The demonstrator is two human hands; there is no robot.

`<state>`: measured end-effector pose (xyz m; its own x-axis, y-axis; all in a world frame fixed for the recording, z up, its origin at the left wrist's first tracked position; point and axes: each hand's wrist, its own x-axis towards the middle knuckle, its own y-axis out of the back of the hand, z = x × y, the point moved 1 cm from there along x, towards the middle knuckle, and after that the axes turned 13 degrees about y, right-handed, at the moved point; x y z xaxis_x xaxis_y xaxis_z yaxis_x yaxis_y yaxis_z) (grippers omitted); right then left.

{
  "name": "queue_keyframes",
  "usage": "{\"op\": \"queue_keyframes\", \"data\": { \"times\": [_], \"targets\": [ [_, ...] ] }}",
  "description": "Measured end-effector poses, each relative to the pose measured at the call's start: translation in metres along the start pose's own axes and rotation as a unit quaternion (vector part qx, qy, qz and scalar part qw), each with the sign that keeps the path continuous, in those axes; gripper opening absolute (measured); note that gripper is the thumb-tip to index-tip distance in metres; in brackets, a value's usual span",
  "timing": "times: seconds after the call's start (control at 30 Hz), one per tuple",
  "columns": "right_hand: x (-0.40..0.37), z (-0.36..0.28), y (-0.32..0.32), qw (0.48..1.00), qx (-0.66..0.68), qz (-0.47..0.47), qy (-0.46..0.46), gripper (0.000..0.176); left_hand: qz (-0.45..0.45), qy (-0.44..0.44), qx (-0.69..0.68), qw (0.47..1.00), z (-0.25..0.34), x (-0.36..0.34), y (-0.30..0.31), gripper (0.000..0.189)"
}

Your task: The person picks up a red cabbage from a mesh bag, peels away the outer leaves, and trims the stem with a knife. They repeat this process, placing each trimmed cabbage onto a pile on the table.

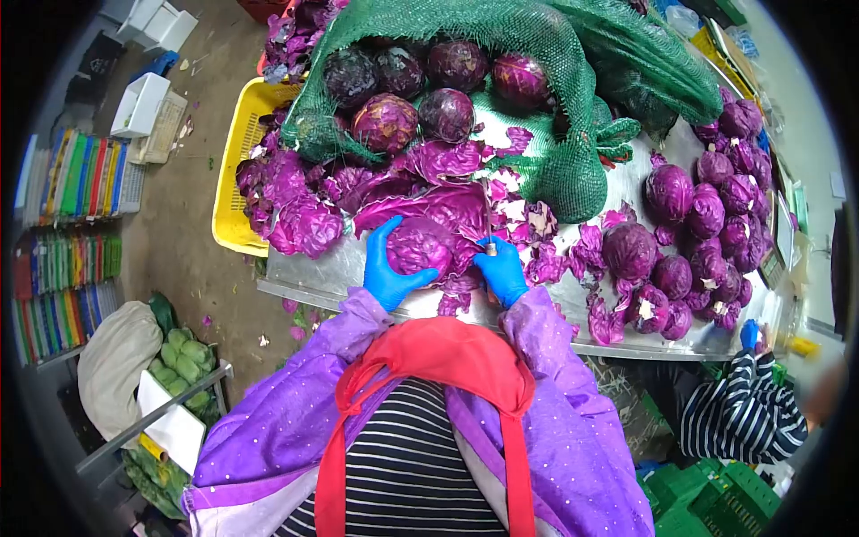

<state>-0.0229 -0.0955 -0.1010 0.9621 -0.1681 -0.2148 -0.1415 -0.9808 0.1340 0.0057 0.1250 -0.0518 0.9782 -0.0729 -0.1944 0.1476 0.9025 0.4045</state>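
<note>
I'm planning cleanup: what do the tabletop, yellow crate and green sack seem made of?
Tabletop: likely metal, grey with soft reflections. Yellow crate: probably rigid plastic, satin, with slotted walls. Green sack: apparently synthetic netting, matte, its woven mesh showing.

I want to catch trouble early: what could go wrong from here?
The knife in the right hand is close to the cabbage that the left hand grips; a slip might cut that hand. Loose leaves around it could let it slide. The pile of cabbages reaches near the table edge; one might roll off.
</note>
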Motion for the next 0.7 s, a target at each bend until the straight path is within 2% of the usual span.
{"op": "queue_keyframes", "data": {
  "times": [0.1, 0.17, 0.2, 0.27, 0.3, 0.33, 0.4, 0.47, 0.53, 0.67, 0.7],
  "targets": [
    [-0.006, -0.075, 0.005, 0.994, 0.091, -0.012, -0.063, 0.018, -0.027, 0.068, -0.208, 0.975, 0.0, 0.0, 0.016, 0.091],
    [-0.008, -0.104, 0.021, 0.989, 0.145, 0.006, -0.034, 0.021, -0.011, 0.09, -0.308, 0.947, 0.001, -0.001, 0.023, 0.084],
    [-0.006, -0.107, 0.032, 0.986, 0.163, 0.023, -0.012, 0.02, -0.023, 0.097, -0.376, 0.921, -0.011, 0.002, 0.025, 0.074],
    [0.005, -0.108, 0.057, 0.992, 0.126, 0.019, -0.02, 0.024, -0.048, 0.244, -0.546, 0.8, -0.041, 0.007, 0.027, 0.066],
    [0.012, -0.09, 0.066, 0.975, -0.145, -0.022, 0.168, 0.032, -0.141, 0.273, -0.58, 0.755, -0.018, 0.008, 0.035, 0.066],
    [0.009, -0.096, 0.064, 0.956, -0.23, -0.014, 0.179, 0.039, -0.171, 0.257, -0.619, 0.722, -0.005, 0.01, 0.036, 0.068],
    [0.004, -0.113, 0.042, 0.961, -0.14, -0.007, 0.24, 0.045, -0.228, 0.223, -0.69, 0.649, 0.016, 0.011, 0.029, 0.072],
    [0.003, -0.141, 0.016, 0.972, -0.068, -0.076, 0.213, 0.057, -0.229, 0.225, -0.685, 0.653, 0.03, 0.013, 0.021, 0.072],
    [0.008, -0.162, -0.002, 0.962, -0.074, -0.095, 0.245, 0.061, -0.235, 0.226, -0.685, 0.651, 0.036, 0.016, 0.015, 0.072],
    [0.026, -0.147, -0.012, 0.959, -0.114, -0.094, 0.241, 0.055, -0.202, 0.214, -0.614, 0.732, 0.03, 0.023, 0.015, 0.069],
    [0.031, -0.14, -0.013, 0.957, -0.105, -0.089, 0.255, 0.054, -0.213, 0.219, -0.633, 0.711, 0.029, 0.023, 0.016, 0.069]
  ]
}}
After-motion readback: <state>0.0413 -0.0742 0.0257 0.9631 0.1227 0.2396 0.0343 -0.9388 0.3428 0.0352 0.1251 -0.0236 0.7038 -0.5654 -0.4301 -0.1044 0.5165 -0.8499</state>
